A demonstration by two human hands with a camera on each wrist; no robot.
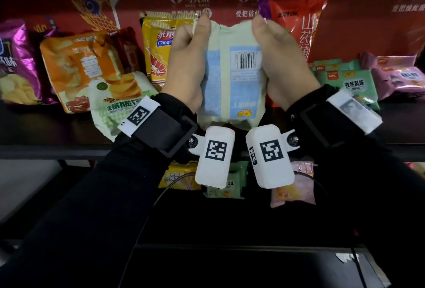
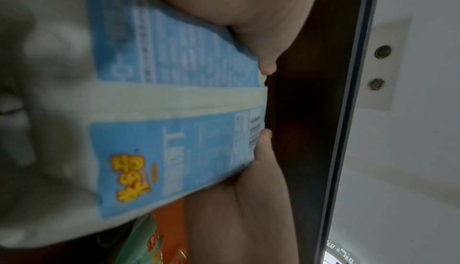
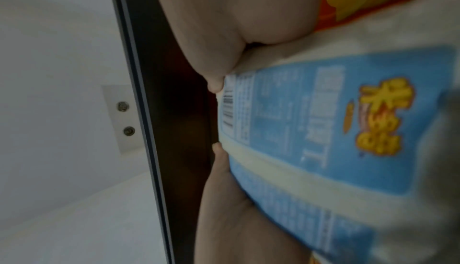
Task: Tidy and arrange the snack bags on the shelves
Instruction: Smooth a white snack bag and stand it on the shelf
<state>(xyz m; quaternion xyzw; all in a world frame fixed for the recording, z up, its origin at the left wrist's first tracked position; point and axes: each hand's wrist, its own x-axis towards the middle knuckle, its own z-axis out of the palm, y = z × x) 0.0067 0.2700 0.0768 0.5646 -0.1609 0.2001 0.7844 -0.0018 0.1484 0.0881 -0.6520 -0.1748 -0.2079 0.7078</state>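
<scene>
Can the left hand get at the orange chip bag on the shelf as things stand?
Probably not yet. The left hand grips the pale bag, shared with the right hand. The orange chip bag stands unobstructed to its left, so releasing would likely free the way.

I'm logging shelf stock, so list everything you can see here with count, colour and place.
Held bag: 1, pale cream with blue panels, barcode side toward the camera, centre.
Purple bag: 1, far left of upper shelf.
Orange bag: 1, left.
White-green bag: 1, lying in front of it.
Yellow bag: 1, behind left hand.
Red bag: 1, behind right hand.
Green packets: several, right.
Pink packets: some, far right.
Lower shelf packets: yellow, green, pink.
Left hand, right hand: each grips the held bag.
</scene>
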